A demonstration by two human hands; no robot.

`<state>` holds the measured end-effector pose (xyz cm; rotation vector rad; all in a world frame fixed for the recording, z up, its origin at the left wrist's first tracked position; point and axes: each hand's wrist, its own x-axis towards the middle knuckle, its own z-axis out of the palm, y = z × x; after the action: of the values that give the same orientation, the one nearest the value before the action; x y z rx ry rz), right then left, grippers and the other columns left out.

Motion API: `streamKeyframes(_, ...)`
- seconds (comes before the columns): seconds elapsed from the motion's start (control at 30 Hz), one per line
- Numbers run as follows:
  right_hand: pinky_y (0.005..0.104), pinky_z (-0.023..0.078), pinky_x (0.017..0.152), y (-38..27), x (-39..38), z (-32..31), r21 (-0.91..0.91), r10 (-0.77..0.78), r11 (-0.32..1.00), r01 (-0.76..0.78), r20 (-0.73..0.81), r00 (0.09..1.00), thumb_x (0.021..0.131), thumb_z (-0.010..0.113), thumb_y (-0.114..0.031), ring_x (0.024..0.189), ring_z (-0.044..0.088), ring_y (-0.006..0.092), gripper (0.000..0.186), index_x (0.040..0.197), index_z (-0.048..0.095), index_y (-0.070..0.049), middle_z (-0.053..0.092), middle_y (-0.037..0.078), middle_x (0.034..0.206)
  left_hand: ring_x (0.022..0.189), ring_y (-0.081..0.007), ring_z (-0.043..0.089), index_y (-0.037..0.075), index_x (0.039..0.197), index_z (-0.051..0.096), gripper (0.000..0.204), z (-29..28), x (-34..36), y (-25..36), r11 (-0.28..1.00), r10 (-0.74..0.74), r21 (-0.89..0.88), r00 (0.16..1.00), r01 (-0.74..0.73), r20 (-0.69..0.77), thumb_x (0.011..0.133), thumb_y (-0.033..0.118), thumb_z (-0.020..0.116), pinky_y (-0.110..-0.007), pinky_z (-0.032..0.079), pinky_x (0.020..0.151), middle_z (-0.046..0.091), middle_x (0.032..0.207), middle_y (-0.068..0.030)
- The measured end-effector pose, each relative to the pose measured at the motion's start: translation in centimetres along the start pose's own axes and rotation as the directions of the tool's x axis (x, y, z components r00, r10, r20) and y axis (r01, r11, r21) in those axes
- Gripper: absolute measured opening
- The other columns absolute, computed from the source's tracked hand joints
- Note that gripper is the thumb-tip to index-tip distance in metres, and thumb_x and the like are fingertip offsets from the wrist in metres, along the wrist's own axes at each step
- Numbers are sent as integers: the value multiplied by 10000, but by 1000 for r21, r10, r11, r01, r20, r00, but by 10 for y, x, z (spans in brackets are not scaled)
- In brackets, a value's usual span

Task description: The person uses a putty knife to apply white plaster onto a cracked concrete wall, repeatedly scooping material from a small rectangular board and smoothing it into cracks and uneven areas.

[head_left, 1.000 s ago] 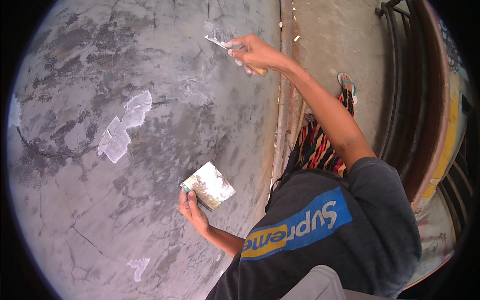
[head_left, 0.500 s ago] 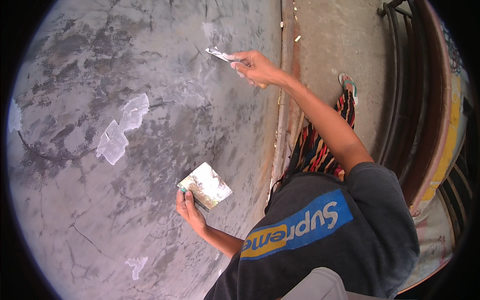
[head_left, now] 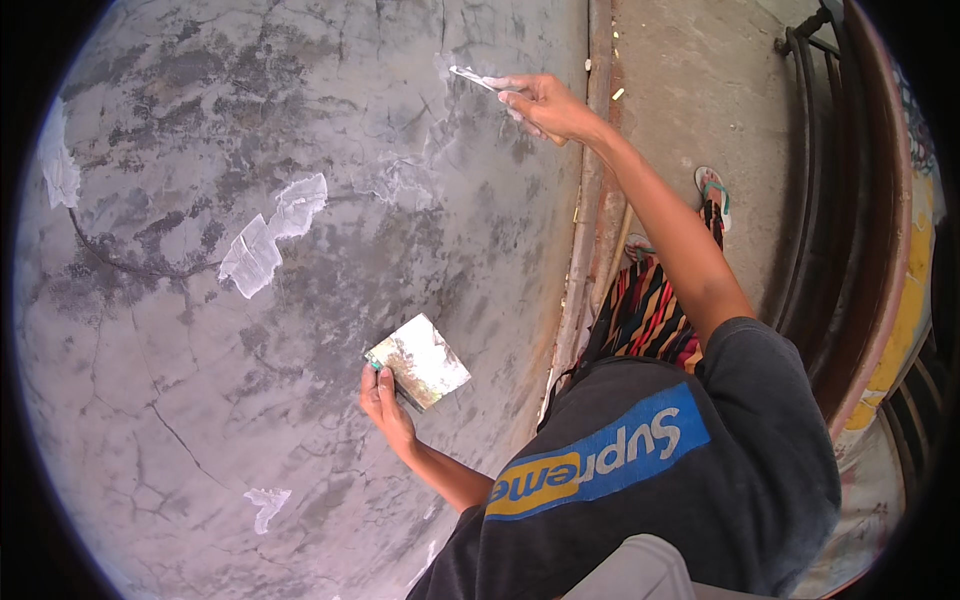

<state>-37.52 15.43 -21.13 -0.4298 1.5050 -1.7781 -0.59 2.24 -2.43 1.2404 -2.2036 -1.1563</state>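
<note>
My right hand [head_left: 545, 105] is closed around a putty knife [head_left: 478, 77], whose thin blade carries white paste and is seen nearly edge-on. The blade tip is at or close to a faint pale patch on the grey wall [head_left: 350, 270]; contact cannot be told. White smears mark the fingers. Lower down, my left hand [head_left: 388, 405] grips one corner of a shiny square plate [head_left: 420, 362] that mirrors bright light, with a bit of green by the thumb. White filler patches [head_left: 252, 257] cover parts of a dark crack left of the hands.
Another filler patch [head_left: 58, 160] is at the far left, and a small one [head_left: 267, 508] lies low on the wall. A ledge [head_left: 590, 200] runs along the wall's foot beside a concrete floor [head_left: 680, 100]. Dark curved rails [head_left: 815, 180] of furniture stand at the right.
My right hand and putty knife have moved up and a little right in view, and the blade has turned edge-on. The wall patches have shifted in view. My left hand still holds the plate.
</note>
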Motion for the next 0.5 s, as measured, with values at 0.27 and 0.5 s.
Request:
streamKeyframes(0.27,243,374,398,7,-1,17,51,-46,998,47,-4,999,966,506,-165,443,435,62,380,1330,503,-57,484,-15,639,775,-85,473,-58,977,564,219,4,1,2,999,41,7,999,-41,23,923,153,539,-231,383,709,579,863,-18)
streamKeyframes(0.5,243,377,397,-9,1,5,38,-80,996,79,5,997,963,510,-158,439,428,63,385,1334,498,-54,469,-14,635,786,-85,467,-57,971,564,223,0,-14,2,999,-28,12,994,30,-102,922,159,543,-229,374,707,553,848,-8)
